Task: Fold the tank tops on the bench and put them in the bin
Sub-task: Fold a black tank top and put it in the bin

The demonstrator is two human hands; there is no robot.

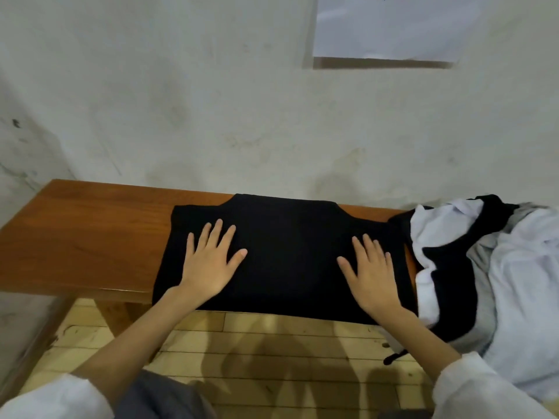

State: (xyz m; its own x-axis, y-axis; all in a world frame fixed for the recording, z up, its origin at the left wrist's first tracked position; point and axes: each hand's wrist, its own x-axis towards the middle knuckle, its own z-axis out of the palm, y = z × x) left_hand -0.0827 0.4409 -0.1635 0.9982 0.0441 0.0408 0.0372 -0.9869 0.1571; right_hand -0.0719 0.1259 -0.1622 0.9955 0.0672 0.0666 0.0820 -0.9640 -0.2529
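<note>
Both palms lay flat, left hand [210,264] and right hand [372,273], fingers spread on the black tank top [287,252] mid-frame: soft, limp, best pinched at its side edges.

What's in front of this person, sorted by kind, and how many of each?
Hands: 2, the left hand and right hand, pressed flat on the top
Tops laid out: 1, the black tank top
Heaps: 1, the clothes pile, pieces uncountable
Benches: 1, the bench
Wall sheets: 1, the paper
Total: 6
</note>
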